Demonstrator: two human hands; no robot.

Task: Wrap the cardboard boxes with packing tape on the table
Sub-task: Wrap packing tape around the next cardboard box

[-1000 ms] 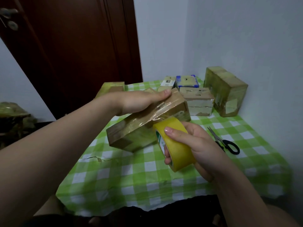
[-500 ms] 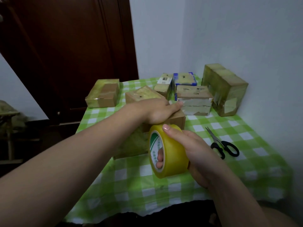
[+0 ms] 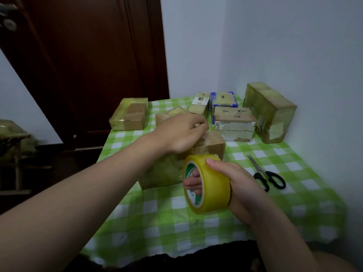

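So, the cardboard box [image 3: 213, 143] being taped sits about mid-table on the green check tablecloth [image 3: 157, 222], just beyond the tape roll [image 3: 214, 185]. The left hand [image 3: 182, 134] is palm-down on top of it, fingers bent over the far top edge, gripping it so it stays put. The right hand [image 3: 243, 187] has the roll, with its fingers [image 3: 193, 181] poked through the core and the thumb over the outer face, clamped round it.

Handling-wise, my guess is the box is light and fairly stiff, especially at the edges and corners. That's where I'd hold it, since the flat panels probably give a bit. Its near side looks glossy with film, so I'd expect it to be slick under the palm. The roll looks fat and rigid, and the core grip seems the right way to let it spin. I can't really make out the strip running from roll to box.

As for writing, the roll has a green-and-white printed ring on its side, but it's too blurred to read. A small far box [image 3: 200, 101] has a white label with dark print, and that's unreadable too. Black-handled scissors [image 3: 269, 177] lie to the right of the roll.
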